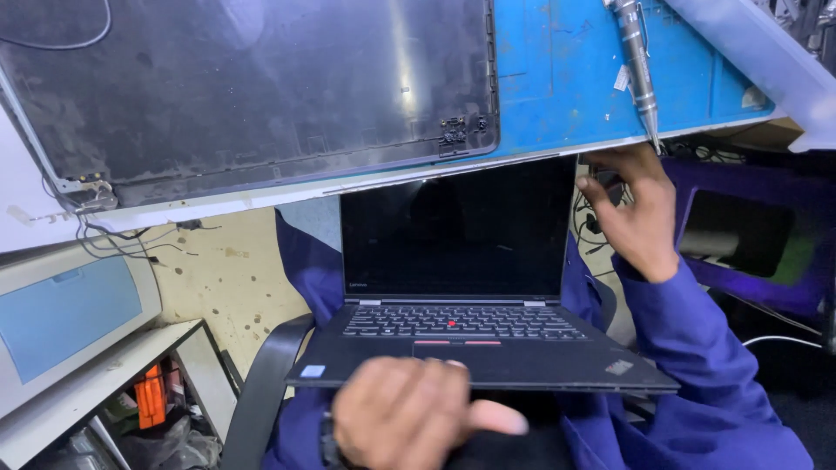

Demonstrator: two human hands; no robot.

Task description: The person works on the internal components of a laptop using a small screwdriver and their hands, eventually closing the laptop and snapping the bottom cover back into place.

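An open black laptop [461, 287] with a dark screen and a red dot in its keyboard rests on my lap, on blue clothing. My left hand [409, 413] is blurred at the laptop's front edge, fingers curled in and thumb sticking out to the right, with nothing visible in it. My right hand [636, 213] is raised beside the screen's right edge, just under the table's rim, fingers bent near some dark cables [601, 187]. Whether it grips anything is hidden.
On the table above lies a dusty dark laptop cover [261, 87] with loose wires at its left hinge, next to a blue mat [566, 78] and a silver pen-shaped tool [636, 61]. A grey machine [70, 313] stands at left, a purple-lit box [749, 235] at right.
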